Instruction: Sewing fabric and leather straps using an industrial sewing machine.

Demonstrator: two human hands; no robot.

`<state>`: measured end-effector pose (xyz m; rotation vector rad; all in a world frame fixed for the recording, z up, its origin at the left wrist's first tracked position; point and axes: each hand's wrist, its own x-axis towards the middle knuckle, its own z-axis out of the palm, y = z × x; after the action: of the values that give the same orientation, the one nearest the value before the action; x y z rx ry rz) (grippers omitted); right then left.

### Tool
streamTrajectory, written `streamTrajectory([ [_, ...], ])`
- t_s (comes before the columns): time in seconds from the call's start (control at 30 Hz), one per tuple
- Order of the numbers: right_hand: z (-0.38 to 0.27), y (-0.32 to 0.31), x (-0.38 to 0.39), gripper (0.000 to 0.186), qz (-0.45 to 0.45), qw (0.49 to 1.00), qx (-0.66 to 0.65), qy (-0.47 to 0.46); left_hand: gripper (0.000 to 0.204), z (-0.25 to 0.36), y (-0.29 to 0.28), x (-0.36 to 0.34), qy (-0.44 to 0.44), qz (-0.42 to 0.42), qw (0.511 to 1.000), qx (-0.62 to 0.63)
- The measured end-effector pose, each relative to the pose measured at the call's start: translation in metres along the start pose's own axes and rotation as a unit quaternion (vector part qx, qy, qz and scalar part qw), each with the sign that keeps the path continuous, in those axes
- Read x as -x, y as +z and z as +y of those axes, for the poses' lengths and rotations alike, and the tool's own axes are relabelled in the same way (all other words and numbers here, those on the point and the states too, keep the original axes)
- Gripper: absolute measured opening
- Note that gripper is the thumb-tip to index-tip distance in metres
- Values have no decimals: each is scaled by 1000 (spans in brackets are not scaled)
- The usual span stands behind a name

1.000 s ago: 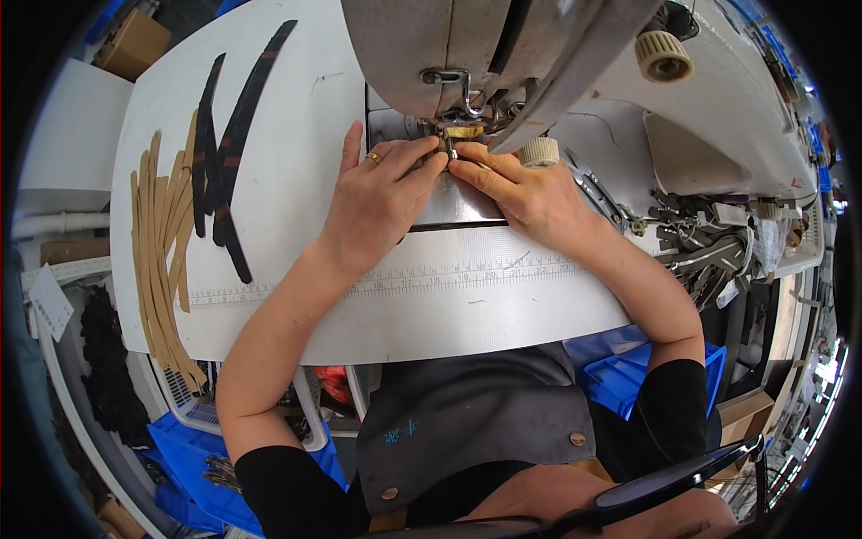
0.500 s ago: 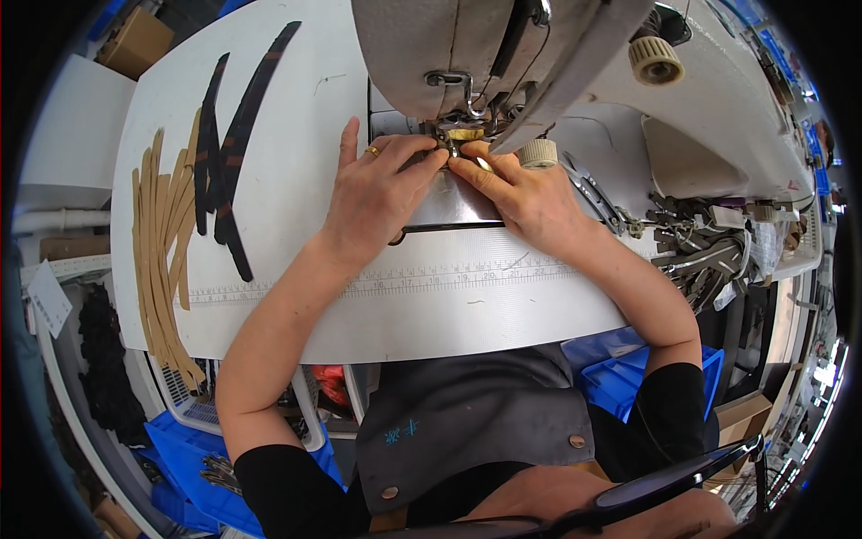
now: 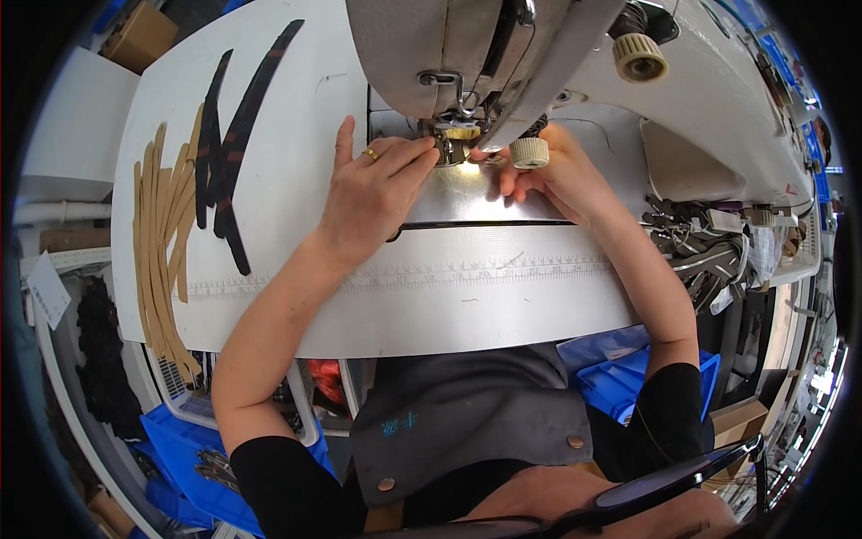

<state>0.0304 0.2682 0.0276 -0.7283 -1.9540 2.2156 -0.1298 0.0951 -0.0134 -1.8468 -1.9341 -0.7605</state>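
Observation:
At the sewing machine's needle area, my left hand has its index finger and thumb pinched close beside the metal presser foot. The little finger stands out to the left, and a gold ring shows. What the pinch holds is hidden under the fingers. My right hand is to the right of the foot, fingers curled, partly behind the cream ribbed knob. Something small and dark shows near its fingertips, too unclear to name. The sewing machine hangs over both hands, and its lamp lights the metal plate.
Tan strips and dark strips lie on the white table at left. A printed ruler scale crosses its front. Metal tools and parts are heaped at right. Blue bins stand below.
My right hand has drawn back from the presser foot to the right, and its fingers have curled. The snips on the plate there no longer show. My left hand stays by the foot.

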Motion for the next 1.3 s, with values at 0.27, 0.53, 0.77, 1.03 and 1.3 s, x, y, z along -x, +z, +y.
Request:
streamTrajectory([
  [0.27, 22, 1, -11, 16, 58, 852, 339, -394, 17, 0, -3, 2, -4, -19, 1000, 7],
  [0.53, 31, 14, -11, 32, 68, 714, 519, -465, 23, 0, -4, 5, -7, -32, 999, 15],
  [0.77, 32, 17, -8, 34, 63, 693, 557, -453, 27, 3, -4, 6, -4, -42, 999, -5],
  [1.03, 32, 18, -7, 30, 73, 688, 565, -450, 27, 2, -8, 6, -8, -63, 998, -4],
  [1.3, 33, 15, -13, 22, 86, 691, 556, -454, 24, -2, -4, 3, -14, -45, 999, 12],
])
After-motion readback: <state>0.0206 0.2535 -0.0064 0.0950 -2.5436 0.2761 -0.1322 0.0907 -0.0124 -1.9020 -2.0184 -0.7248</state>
